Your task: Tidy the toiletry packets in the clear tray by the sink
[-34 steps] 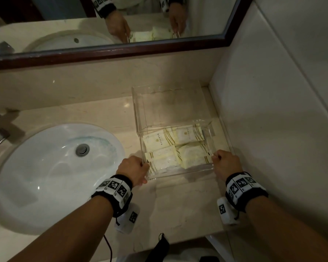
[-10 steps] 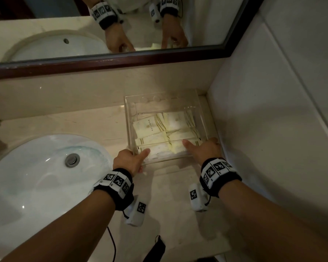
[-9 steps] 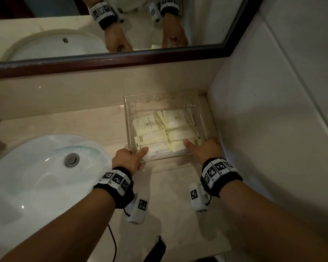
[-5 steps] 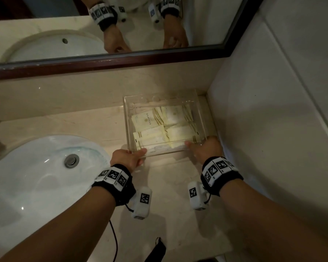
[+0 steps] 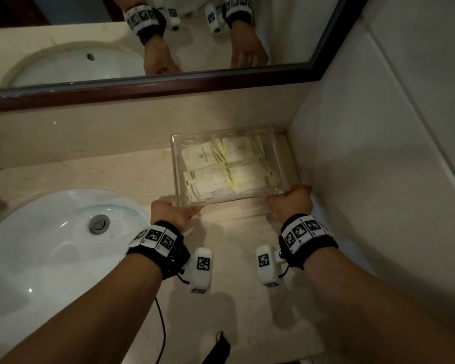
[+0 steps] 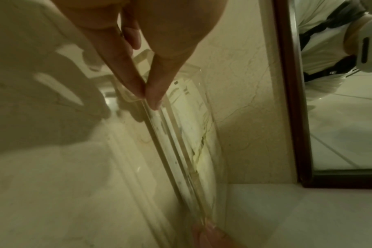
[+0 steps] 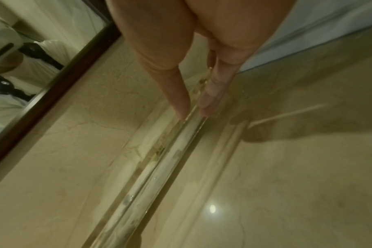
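Observation:
A clear tray (image 5: 174, 169) sits on the marble counter in the back right corner, close to the backsplash and the side wall. Several cream packets with gold stripes (image 5: 229, 166) lie flat inside it in neat rows. My left hand (image 5: 187, 212) pinches the tray's near left corner. My right hand (image 5: 279, 199) pinches its near right corner. In the left wrist view, thumb and forefinger of the left hand (image 6: 148, 96) clamp the tray wall (image 6: 181, 151), with a packet (image 6: 193, 107) behind it. In the right wrist view, the right hand (image 7: 193, 112) pinches the same wall (image 7: 159, 167).
A white sink basin (image 5: 50, 245) with a metal drain (image 5: 99, 224) lies to the left. A framed mirror (image 5: 168, 35) hangs above the backsplash. The tiled wall (image 5: 378, 153) closes the right side. A black item (image 5: 218, 348) lies at the counter's front edge.
Both hands have slid the tray back toward the backsplash. My right thumb, which reached in over the packets, now sits at the tray's near right corner.

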The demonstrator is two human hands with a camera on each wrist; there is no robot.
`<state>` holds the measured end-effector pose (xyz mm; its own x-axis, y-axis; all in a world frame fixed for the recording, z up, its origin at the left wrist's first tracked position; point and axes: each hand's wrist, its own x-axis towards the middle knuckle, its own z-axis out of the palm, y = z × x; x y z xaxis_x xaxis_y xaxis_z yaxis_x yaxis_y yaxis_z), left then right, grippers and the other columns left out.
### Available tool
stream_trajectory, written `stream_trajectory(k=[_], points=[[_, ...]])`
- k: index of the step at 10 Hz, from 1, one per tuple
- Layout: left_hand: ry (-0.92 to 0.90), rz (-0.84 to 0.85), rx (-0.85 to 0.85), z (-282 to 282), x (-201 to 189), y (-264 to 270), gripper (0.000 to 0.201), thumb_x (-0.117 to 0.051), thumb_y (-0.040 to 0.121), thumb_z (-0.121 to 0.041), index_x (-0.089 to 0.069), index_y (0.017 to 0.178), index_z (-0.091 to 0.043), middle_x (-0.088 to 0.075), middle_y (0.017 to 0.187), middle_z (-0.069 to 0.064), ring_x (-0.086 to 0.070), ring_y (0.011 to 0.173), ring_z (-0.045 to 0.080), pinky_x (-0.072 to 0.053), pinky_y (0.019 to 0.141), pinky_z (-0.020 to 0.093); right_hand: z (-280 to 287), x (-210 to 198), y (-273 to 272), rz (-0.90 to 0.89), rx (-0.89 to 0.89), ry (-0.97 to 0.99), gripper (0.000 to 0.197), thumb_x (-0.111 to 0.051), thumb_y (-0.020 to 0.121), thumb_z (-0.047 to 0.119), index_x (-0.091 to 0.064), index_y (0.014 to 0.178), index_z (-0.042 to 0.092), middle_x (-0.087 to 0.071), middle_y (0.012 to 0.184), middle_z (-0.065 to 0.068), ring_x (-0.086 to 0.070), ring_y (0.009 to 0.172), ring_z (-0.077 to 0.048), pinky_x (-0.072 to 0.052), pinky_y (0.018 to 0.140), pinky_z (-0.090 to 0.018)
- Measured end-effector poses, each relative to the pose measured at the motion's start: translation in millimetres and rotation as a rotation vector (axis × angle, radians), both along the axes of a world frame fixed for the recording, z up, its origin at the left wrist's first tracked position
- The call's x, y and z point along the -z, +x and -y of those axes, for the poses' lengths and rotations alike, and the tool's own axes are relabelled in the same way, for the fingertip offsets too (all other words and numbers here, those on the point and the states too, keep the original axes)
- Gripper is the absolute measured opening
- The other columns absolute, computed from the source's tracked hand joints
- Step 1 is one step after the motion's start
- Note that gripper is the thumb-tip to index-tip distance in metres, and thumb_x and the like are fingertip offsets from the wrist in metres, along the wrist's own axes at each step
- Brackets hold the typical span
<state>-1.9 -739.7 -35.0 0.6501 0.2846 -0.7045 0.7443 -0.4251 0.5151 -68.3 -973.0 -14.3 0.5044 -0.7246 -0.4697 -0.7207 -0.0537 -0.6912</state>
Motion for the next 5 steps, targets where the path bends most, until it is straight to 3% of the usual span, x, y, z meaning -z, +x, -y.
stream_trajectory(k=[2, 3, 4, 5], points=[[-0.022, 0.018, -0.052, -1, 4, 1, 0.093, -0.097, 0.058, -0.025, -0.047, 0.134, -0.004, -0.061, 0.124, 0.018, -0.062, 0.108, 0.033, -0.052, 0.095, 0.041, -1, 0, 0, 0.034, 0.048, 0.025, 0.075, -0.083, 0.068, 0.008, -0.044, 0.131, 0.001, -0.061, 0.116, -0.012, -0.058, 0.096, -0.021, -0.044, 0.075, -0.021], [-0.004, 0.053, -0.042, 0, 3, -1, 0.083, -0.095, 0.061, -0.025, -0.048, 0.128, -0.007, -0.061, 0.119, 0.011, -0.061, 0.107, 0.03, -0.052, 0.095, 0.038, 0, -3, -2, 0.055, 0.056, 0.045, 0.074, -0.083, 0.069, 0.006, -0.044, 0.132, 0.002, -0.06, 0.112, -0.009, -0.055, 0.093, -0.019, -0.044, 0.075, -0.021], [0.039, 0.108, 0.002, 0, -1, -3, 0.071, -0.088, 0.069, -0.021, -0.046, 0.126, -0.009, -0.061, 0.119, 0.012, -0.062, 0.103, 0.031, -0.054, 0.089, 0.037, -1, -7, -2, 0.044, 0.034, 0.046, 0.065, -0.078, 0.071, 0.003, -0.046, 0.128, 0.002, -0.06, 0.107, -0.008, -0.056, 0.087, -0.019, -0.049, 0.064, -0.024], [0.122, 0.143, -0.017, 5, -19, 5, 0.061, -0.075, 0.078, -0.021, -0.045, 0.129, -0.008, -0.053, 0.128, 0.019, -0.059, 0.106, 0.035, -0.049, 0.078, 0.035, -1, -20, 2, 0.022, -0.031, -0.02, 0.053, -0.078, 0.073, 0.006, -0.05, 0.117, 0.0, -0.061, 0.109, -0.012, -0.055, 0.082, -0.02, -0.051, 0.065, -0.029]])
